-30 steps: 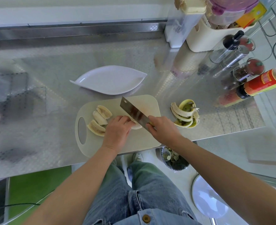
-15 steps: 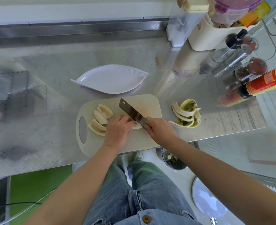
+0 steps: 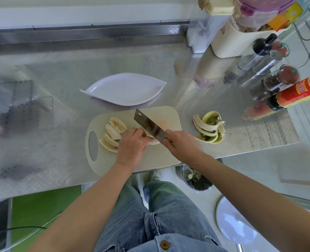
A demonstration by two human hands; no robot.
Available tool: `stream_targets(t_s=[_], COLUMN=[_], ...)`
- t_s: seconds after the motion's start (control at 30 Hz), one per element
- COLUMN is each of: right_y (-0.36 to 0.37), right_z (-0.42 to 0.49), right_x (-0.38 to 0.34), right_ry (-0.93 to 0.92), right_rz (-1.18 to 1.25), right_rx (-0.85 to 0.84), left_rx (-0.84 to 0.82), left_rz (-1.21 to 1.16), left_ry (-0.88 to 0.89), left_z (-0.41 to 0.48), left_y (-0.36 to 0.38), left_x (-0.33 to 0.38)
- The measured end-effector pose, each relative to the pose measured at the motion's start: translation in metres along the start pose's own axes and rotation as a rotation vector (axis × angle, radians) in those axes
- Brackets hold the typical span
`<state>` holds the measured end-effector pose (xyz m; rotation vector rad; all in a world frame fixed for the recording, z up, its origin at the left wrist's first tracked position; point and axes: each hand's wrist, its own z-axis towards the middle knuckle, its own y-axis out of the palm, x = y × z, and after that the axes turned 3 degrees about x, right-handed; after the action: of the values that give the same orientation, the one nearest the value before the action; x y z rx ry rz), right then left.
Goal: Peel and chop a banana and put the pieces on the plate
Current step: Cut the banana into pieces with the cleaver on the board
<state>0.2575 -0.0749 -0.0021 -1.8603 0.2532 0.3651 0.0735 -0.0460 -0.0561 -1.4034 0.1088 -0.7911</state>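
The pale peeled banana [image 3: 153, 142] lies on the cream plastic cutting board [image 3: 156, 160]. Only its short right end shows, the rest being covered by the left hand [image 3: 132, 148]. That hand rests knuckles-up on the board, its fingers curled down over the fruit and pinning it in place. The right hand [image 3: 182, 142] is closed in a full grip round the handle of a rectangular steel cleaver [image 3: 148, 127], and little of the handle can be seen. The blade runs diagonally from the far left to the near right and meets the banana just beside the left fingertips.

Three slanted cut banana slices [image 3: 113, 131] lie in a loose row on the left part of the board, between the left hand and the board's oval handle hole. The white leaf-shaped plate [image 3: 125, 90] sits on the shiny patterned metal worktop [image 3: 50, 106] just beyond the far edge of the board and holds no fruit. The yellow-green banana peel [image 3: 209, 129] is heaped on the worktop to the right of the board, near the right hand. Farther right lies a dark sauce bottle with a red and yellow label [image 3: 296, 93], among glass and steel seasoning shakers [image 3: 263, 60].
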Motion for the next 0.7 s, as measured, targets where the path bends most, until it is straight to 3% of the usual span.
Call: stream_targets(t_s=[0.23,0.47,0.7], right_y=[0.015,0.008,0.001], right_z=[0.000,-0.002,0.002], right_x=[-0.001,0.002,0.001], right_ry=[0.038,0.068,0.024], right_rz=[-0.017,0.113,0.040], right_rx=[-0.018,0.084,0.018], left_rx=[0.004,-0.014,-0.024], left_rz=[0.015,0.028,0.044], left_ry=[0.004,0.001,-0.001], left_z=[0.000,0.001,0.001], left_y=[-0.001,0.000,0.000], left_x=[0.001,0.000,0.000])
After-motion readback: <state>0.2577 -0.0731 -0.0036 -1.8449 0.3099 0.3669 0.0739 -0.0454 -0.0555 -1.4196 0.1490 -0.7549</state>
